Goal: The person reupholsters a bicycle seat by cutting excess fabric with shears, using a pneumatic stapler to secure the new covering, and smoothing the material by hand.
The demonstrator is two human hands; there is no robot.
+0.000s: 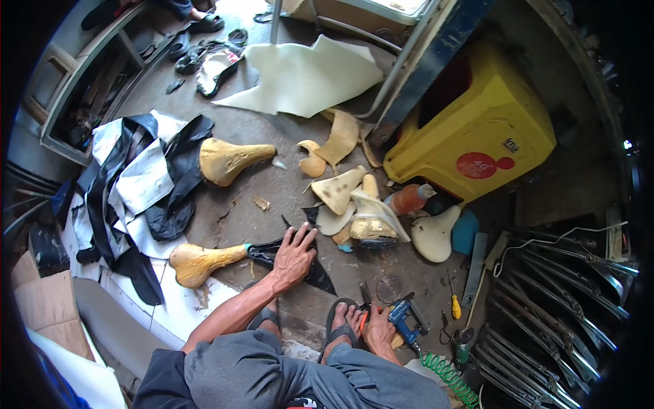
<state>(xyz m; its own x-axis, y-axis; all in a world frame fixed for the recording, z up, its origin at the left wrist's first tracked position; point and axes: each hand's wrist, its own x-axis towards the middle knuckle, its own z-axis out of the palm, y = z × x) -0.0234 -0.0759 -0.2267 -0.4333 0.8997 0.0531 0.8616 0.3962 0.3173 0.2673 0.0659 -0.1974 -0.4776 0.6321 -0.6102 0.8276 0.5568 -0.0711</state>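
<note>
On the concrete workshop floor (272, 198), a seated person stretches the left hand (294, 255) forward, arm nearly straight, fingers spread and pressed flat on a glossy black vinyl cover piece (315, 271). That piece lies under the palm, its end touching the narrow nose of a bare yellow foam bicycle saddle (197, 262). Near the sandalled feet, the right hand (379, 328) rests with fingers curled loosely beside a blue staple gun (405, 320); whether it grips anything cannot be told.
</note>
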